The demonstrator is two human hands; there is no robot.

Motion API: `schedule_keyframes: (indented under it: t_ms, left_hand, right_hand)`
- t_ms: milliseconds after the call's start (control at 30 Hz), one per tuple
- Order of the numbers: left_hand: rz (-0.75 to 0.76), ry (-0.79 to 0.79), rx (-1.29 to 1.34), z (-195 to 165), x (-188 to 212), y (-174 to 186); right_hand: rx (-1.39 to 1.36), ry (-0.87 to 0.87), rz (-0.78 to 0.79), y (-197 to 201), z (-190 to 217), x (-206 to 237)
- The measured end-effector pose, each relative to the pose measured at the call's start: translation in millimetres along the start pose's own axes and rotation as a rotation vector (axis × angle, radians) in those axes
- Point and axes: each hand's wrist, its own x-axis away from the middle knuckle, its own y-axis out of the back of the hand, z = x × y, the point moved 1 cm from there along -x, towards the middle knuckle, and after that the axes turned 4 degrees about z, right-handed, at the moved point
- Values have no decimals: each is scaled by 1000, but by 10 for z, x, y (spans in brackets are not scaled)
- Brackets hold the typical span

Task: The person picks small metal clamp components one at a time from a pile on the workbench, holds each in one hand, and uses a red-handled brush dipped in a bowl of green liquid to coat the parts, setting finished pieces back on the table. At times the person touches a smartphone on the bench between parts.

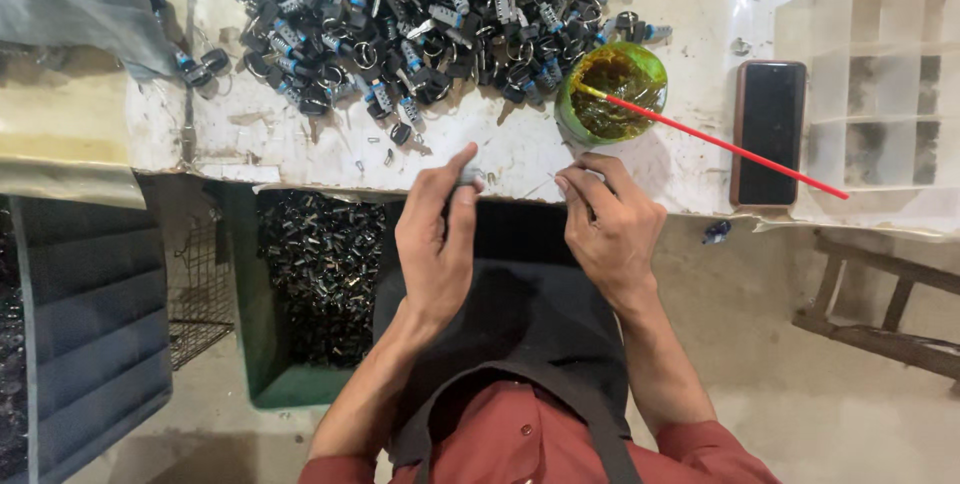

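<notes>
Small metal part (470, 176) sits at the worktable (500, 149) edge, pinched between the fingers of your left hand (437, 244). Your right hand (610, 224) is curled beside it, fingertips on the table; whether it holds anything you cannot tell. Green bowl (612, 89) stands just behind.

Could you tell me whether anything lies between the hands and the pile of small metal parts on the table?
Nothing visible does. The left hand holds a small part at the table edge, the right hand rests beside it, and bare tabletop separates both from the pile of parts. The green bowl sits off to the right.
</notes>
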Motion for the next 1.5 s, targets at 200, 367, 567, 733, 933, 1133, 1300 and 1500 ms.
schedule_keyframes:
  t_ms: [200,367,567,733,933,1133,1300,1500]
  left_hand:
    - [21,-123,-66,-98,37,-30]
    - [32,-240,-134,-138,101,-165]
    - [55,-319,-172,-165,145,-244]
    - [34,-470,-309,-209,133,-211]
    - [59,-485,-267,-246,128,-204]
    - [93,-251,-146,-219,138,-173]
    - [44,-142,-173,-234,110,-189]
    - [-48,-137,-198,-229,26,-103]
  right_hand:
    - [-165,-73,-37,-4,5,31]
    - [-813,-344,-4,35,46,250]
    - [-899,-329,-15,68,78,329]
    - [-622,-170,-24,135,83,329]
    - [-979,-427,49,92,-62,359]
    - [-1336,-528,-337,206,-307,150]
    - [-988,-291,-375,358,-418,2]
    - [-1270,-488,-500,460,-498,318]
